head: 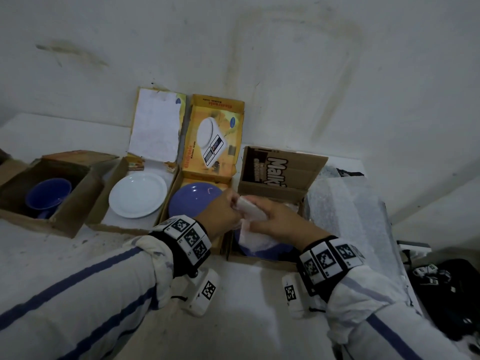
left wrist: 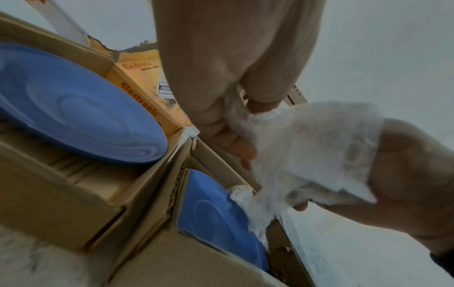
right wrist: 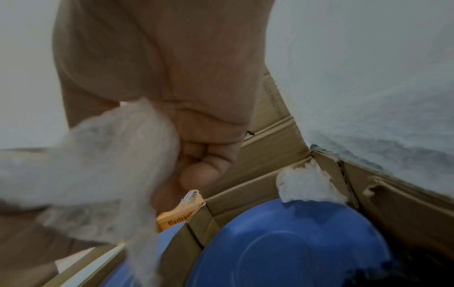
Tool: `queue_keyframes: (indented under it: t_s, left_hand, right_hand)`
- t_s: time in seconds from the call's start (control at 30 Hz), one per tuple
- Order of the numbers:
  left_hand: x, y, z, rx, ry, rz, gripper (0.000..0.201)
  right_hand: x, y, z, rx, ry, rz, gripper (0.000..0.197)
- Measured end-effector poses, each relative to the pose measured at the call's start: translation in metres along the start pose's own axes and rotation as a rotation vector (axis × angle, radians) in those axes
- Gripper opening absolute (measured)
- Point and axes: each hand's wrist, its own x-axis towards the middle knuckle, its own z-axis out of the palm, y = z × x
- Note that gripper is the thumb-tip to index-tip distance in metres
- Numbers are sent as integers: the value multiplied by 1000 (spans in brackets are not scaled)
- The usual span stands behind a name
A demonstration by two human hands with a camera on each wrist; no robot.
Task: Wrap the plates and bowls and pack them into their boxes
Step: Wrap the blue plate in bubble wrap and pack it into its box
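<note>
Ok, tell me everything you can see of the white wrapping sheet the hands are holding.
The white wrapping sheet looks like thin, soft, slightly see-through foam or bubble wrap, crumpled and bunched. The left hand and the right hand each pinch its upper edge, holding it above the brown Malkist box. Its lower part hangs down onto the blue plate in that box.

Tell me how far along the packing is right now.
Done: four dishes sit in open boxes, namely the blue bowl, white plate, lavender plate and blue plate, though none looks fully wrapped. In hand: the left hand and right hand both grip a white wrapping sheet over the blue plate. Left: wrapping the dishes and closing the boxes.
</note>
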Motion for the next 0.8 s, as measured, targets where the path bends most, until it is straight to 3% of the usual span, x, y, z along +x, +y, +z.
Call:
queue_keyframes:
  t_s: [0.07, 0.17, 0.23, 0.33, 0.43, 0.6, 0.73, 0.8]
  left_hand:
    - [2, -3, 1, 74, -4, -47, 21]
    - [4, -5, -1, 90, -102, -48, 19]
    - [5, -7, -5, 160, -139, -46, 22]
    - [8, -10, -10, 332, -115, -18, 29]
    - [12, -13, -8, 577, -91, -8, 14]
    - [17, -22, -7, 612, -101, -91, 22]
    - [21, -26, -8, 639, -138, -112, 27]
    - [22, -28, -8, 604, -127, -114, 27]
  right_hand:
    - [3, 3, 2, -8, -8, 23, 45]
    - [14, 8, 7, -555, -9, 98, 39]
    - [19, 18, 10, -690, 17, 106, 38]
    - [21, 34, 17, -657, 28, 173, 36]
    - [25, 41, 29, -706, -44, 156, 30]
    - [32, 40, 46, -618, -200, 128, 27]
    - [36, 31, 38, -331, -293, 332, 34]
    - [41, 28, 37, -363, -337, 378, 37]
